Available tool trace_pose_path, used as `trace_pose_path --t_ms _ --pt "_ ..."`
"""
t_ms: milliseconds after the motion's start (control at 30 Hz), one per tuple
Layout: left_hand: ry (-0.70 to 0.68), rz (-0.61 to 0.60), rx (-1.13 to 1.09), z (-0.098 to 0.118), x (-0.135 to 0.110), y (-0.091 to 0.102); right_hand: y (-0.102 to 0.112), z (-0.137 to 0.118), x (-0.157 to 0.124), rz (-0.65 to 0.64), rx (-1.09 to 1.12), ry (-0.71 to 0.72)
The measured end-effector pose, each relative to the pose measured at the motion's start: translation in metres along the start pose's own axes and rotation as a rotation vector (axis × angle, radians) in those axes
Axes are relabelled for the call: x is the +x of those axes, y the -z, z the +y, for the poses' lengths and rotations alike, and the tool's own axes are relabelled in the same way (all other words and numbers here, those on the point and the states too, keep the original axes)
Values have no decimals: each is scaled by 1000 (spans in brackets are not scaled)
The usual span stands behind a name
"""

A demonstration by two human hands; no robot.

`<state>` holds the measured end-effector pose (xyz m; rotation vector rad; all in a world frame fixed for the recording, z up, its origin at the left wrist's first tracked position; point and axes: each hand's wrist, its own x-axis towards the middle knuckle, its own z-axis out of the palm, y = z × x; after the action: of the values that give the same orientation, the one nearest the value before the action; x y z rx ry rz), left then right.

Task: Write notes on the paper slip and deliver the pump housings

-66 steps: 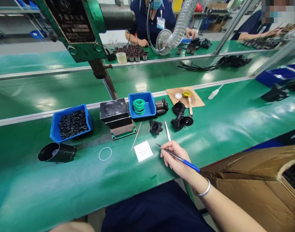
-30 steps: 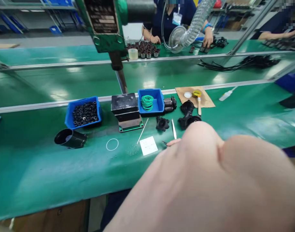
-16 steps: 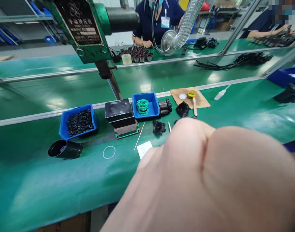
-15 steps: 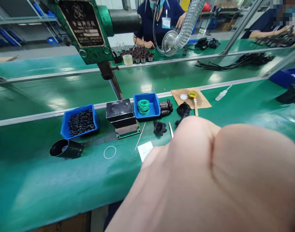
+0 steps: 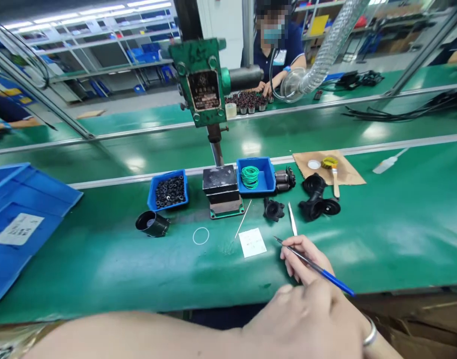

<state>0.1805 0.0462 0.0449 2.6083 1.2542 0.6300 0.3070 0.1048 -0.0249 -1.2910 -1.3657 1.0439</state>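
My right hand (image 5: pixel 303 257) is above the green mat and holds a slim pen (image 5: pixel 335 280) with a blue rear part, its dark tip pointing left. A white paper note (image 5: pixel 255 249) with handwriting lies just left of that tip. Across my right wrist, which has a silver bangle, is my left hand (image 5: pixel 306 311). Its back and bent knuckles face me, and the fingertips are hidden. Beyond my right hand lies a thin pointed metal tool (image 5: pixel 292 219) that resembles tweezers. Near it are a black flanged part (image 5: pixel 274 209) and a larger black housing (image 5: pixel 313 199).
A green press (image 5: pixel 202 82) stands over a black block (image 5: pixel 220 180). Around it are a blue bin of black rings (image 5: pixel 151 199), a blue bin with green rings (image 5: pixel 267 179), motors (image 5: pixel 284 179), a black cup (image 5: pixel 152 224) and a brush (image 5: pixel 335 182). A large blue crate (image 5: pixel 56 199) sits left. A co-worker (image 5: pixel 278 55) is opposite.
The near arm and hand that covered the lower right have dropped, so my right hand with the pen shows. My view has turned left, bringing the large blue crate into sight.
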Motion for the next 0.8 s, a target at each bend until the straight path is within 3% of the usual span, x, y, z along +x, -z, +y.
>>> trace_pose_path --t_ms 100,233,333,433,533,633,800 --pt "-53 -51 -66 -24 -10 6 5 4 0 -28 51 -38" --pt "-66 -96 -309 -86 -48 26 12 3 -3 -18 -135 36" --pt "274 140 -137 -137 -78 34 20 2 -2 -5 -425 252" --pt "422 244 76 -175 -94 34 29 2 2 -75 -681 385" --pt "465 250 158 -190 -94 32 31 1 4 -119 -857 390" --pt "461 262 222 -195 -82 28 27 0 8 -80 -1001 385" --pt "346 229 356 -213 -63 14 22 2 24 7 -1217 406"
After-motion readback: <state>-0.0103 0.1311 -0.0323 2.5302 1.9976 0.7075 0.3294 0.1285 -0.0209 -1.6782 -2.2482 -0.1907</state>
